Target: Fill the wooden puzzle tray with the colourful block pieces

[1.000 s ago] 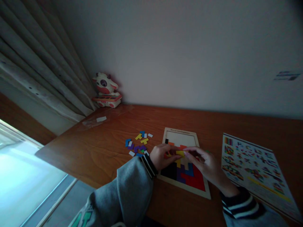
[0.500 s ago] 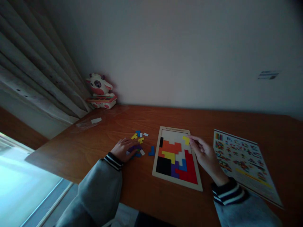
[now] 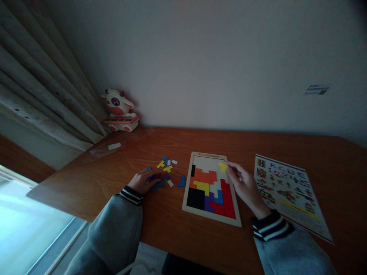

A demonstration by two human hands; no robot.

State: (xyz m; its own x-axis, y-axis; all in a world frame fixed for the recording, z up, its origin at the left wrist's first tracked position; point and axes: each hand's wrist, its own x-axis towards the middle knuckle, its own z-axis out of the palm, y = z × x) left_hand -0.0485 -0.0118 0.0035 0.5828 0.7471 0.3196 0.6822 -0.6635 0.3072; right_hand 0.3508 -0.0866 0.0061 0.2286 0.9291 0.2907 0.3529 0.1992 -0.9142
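My right hand [image 3: 243,183] pinches a yellow puzzle piece [image 3: 222,167] over the upper right of a wooden puzzle board [image 3: 211,219]. Black, orange, yellow, purple, blue and red pieces fill the board's lower part, while its pale base shows near the top and in a gap at the middle. On the left, my left hand [image 3: 143,180] rests on the table among loose pieces, fingers apart and partly over a purple piece [image 3: 165,177]. Around it lie a yellow piece [image 3: 168,169], a white piece [image 3: 170,183] and several others. A blue L-shaped piece [image 3: 181,182] lies between this hand and the board.
A printed pattern sheet [image 3: 286,191] lies right of the board, close to my right forearm. At the back left stands a toy cow with a keyboard [image 3: 120,110], with a clear plastic wrapper [image 3: 104,150] before it. A curtain [image 3: 43,76] hangs on the left.
My left hand has drawn back slightly to the left, uncovering more of the purple and blue pieces. The yellow piece stays in my right hand over the board. The view has shifted slightly.
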